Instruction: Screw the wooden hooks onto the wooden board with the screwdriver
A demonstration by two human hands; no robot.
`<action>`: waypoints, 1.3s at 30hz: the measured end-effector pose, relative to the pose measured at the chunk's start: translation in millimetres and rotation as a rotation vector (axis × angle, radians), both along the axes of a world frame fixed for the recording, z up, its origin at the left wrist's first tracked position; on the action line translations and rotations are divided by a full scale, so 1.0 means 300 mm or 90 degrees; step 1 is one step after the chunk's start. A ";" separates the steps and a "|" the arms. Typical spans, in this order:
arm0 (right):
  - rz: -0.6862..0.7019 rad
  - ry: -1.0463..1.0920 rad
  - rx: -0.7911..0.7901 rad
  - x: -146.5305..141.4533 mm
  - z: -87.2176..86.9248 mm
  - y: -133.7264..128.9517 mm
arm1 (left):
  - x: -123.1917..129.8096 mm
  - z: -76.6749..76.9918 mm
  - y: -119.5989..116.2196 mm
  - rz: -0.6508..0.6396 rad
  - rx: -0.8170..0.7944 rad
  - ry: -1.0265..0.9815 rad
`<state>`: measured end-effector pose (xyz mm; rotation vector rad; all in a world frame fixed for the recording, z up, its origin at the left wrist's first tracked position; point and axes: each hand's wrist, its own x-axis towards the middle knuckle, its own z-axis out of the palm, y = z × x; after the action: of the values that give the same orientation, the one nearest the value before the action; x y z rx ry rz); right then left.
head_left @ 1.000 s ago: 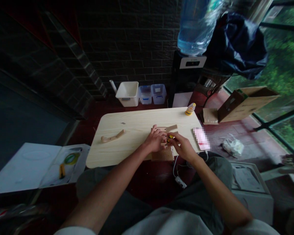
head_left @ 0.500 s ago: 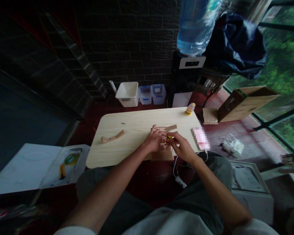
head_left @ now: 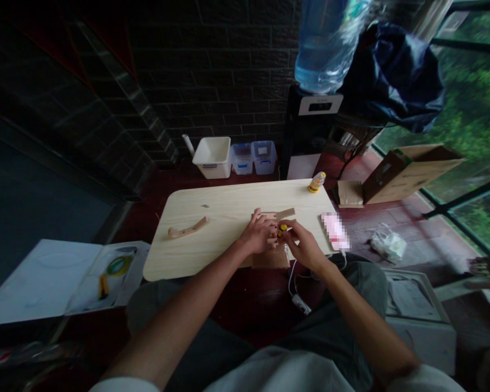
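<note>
near the table [head_left: 224,204] front, my right hand [head_left: 306,243] is pinching a yellow-and-black handle [head_left: 283,227] i'm judging light, stiff, best held by its sides; my left hand [head_left: 258,235] is covering wooden pieces [head_left: 286,213], grip unclear.

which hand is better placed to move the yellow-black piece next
Probably the right hand: its fingers hold the yellow-black piece, while the left hand lies over a wooden piece.

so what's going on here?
The person's right hand has a small yellow-and-black item at its fingertips, over some wooden pieces on the table. The left hand is spread on those pieces; its grip is hard to make out. A curved wooden piece lies apart, to the left.
</note>
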<state>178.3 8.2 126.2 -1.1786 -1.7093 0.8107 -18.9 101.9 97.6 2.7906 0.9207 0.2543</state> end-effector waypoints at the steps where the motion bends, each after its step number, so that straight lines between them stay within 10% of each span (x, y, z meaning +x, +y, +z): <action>1: 0.000 -0.001 0.000 -0.001 0.004 0.000 | 0.000 0.000 0.001 0.001 -0.003 0.000; 39: -0.032 0.036 -0.015 -0.017 -0.013 0.013 | -0.006 0.000 0.000 -0.010 0.003 -0.006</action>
<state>173.3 11.9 122.4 -1.1981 -1.6218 0.8288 -20.8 102.0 97.6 2.7966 0.8980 0.2663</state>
